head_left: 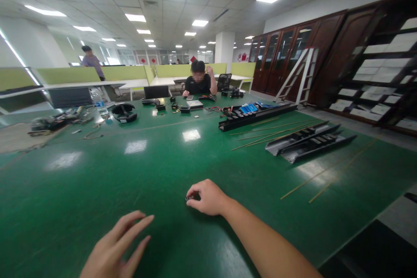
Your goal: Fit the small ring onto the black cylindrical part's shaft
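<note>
On the green tabletop (156, 169), my right hand (208, 197) curls its thumb and fingers around a small dark object (189, 198). Only a bit of that object shows at the fingertips, too little to tell its kind. Lower and to the left, my left hand (119, 243) hovers over the table with its fingers apart and nothing in them. A gap of bare table separates the two hands.
Black metal channels (309, 141) and thin rods (273, 134) lie at the right. Small black boxes (185, 110), a black headset (124, 113) and tangled cables (58, 121) are farther back. A person (198, 82) sits at the far edge; a stepladder (301, 76) stands behind.
</note>
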The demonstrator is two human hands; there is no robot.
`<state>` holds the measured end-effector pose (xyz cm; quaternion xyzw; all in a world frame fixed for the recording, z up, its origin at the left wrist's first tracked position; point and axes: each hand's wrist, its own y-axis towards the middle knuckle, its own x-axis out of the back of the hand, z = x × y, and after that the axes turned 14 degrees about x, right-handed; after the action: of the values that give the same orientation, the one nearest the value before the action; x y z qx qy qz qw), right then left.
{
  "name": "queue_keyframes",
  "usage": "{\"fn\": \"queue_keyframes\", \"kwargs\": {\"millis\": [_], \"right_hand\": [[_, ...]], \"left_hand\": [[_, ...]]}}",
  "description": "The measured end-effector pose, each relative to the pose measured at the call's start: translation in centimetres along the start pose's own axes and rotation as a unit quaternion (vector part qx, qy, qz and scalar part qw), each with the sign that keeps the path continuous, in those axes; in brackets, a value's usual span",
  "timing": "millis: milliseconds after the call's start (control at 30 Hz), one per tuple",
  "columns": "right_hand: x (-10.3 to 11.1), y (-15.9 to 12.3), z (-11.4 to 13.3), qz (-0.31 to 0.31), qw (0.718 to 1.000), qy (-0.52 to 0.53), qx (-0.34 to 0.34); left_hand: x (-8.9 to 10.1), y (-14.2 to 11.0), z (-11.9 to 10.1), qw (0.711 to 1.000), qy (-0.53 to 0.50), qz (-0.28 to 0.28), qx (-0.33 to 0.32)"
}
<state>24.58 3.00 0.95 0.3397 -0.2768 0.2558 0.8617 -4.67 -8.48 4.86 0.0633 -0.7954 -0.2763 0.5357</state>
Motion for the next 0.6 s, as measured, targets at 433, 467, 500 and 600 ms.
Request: {"fn": "queue_keyframes", "kwargs": {"millis": [433,467,500,600], "right_hand": [[-0.4,0.3,-1.6,0.015,0.988,0.140,-0.067],[-0.4,0.3,-1.5,0.017,0.985,0.157,-0.075],[-0.4,0.3,-1.4,0.020,0.980,0.178,-0.084],[-0.5,0.4,-1.2,0.022,0.968,0.224,-0.112]], "left_hand": [[-11.1,7.2,-4.8,0.982,-0.121,0.136,-0.054],[-11.0,7.0,-4.6,0.982,-0.119,0.135,-0.049],[-10.8,6.9,-4.6,0.983,-0.117,0.135,-0.043],[-10.1,6.7,-4.4,0.984,-0.109,0.138,-0.032]]}}
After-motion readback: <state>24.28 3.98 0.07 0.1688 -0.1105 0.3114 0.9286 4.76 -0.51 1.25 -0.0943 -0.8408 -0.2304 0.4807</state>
